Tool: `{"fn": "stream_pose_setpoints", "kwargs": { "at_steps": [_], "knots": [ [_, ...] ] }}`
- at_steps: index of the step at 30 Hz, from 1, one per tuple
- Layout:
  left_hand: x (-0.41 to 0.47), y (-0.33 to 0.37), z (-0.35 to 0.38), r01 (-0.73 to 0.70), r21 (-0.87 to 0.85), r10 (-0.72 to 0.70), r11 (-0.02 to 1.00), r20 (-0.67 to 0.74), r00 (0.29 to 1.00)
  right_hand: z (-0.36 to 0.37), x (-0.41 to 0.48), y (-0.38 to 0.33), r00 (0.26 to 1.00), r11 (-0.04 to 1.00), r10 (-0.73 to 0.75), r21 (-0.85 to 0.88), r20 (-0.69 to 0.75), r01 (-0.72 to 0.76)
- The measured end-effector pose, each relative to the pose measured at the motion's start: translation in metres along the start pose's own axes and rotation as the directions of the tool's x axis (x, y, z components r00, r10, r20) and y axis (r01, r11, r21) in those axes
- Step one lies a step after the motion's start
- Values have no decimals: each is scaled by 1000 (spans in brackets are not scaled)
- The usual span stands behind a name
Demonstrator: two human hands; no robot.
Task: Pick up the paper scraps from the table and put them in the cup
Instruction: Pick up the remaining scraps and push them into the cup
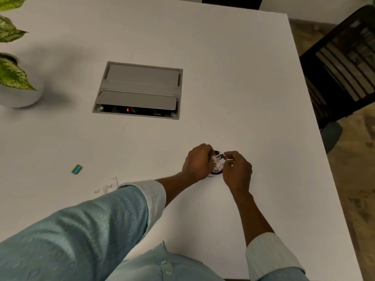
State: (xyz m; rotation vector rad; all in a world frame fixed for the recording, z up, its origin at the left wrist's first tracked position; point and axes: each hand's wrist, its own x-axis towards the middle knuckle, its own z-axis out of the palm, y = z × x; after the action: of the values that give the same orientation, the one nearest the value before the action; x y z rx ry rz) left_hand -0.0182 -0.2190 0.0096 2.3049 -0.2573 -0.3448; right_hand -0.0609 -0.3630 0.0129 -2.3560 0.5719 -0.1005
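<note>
A small dark cup (216, 173) stands on the white table (243, 88), mostly hidden between my hands, with white paper scraps (218, 162) showing in its mouth. My left hand (197, 162) curls over the cup's left side with fingers bent onto the scraps. My right hand (237, 169) sits at the cup's right side, fingertips pinched at the rim on a bit of paper. A few white scraps (108, 185) lie on the table to the left, beside my left sleeve. A small green and yellow scrap (77, 169) lies farther left.
A grey cable hatch (140, 90) is set into the table's middle, its near flap ajar. A potted plant (16, 78) in a white pot stands at the left edge. A black chair (341, 67) stands off the table's right edge.
</note>
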Motion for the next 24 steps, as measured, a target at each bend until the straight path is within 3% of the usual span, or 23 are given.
{"fn": "stream_pose_setpoints", "kwargs": {
  "at_steps": [3, 6, 12, 16, 21, 24],
  "knots": [
    [-11, -17, -5, 6, 32, -5, 999, -38, 999, 1, -3, 0, 998, 998, -55, -37, -8, 55],
    [-29, -47, -9, 29, 169, -29, 985, -3, 1000, 5, -12, 2, 984, 977, -171, -123, 42, 175],
    [-78, -120, -18, -34, 537, -150, 843, 295, 944, 20, -31, 12, 908, 862, -369, -293, 201, 415],
    [-105, -148, -16, -41, 616, -246, 787, 375, 894, 32, -36, 19, 903, 797, -303, -438, 306, 416],
    [-110, -153, -16, -65, 626, -245, 777, 397, 885, 39, -32, 17, 895, 722, -191, -560, 404, 407],
    [-109, -152, -18, -81, 644, -254, 761, 410, 876, 43, -31, 11, 895, 731, -161, -559, 416, 392]
  ]
}}
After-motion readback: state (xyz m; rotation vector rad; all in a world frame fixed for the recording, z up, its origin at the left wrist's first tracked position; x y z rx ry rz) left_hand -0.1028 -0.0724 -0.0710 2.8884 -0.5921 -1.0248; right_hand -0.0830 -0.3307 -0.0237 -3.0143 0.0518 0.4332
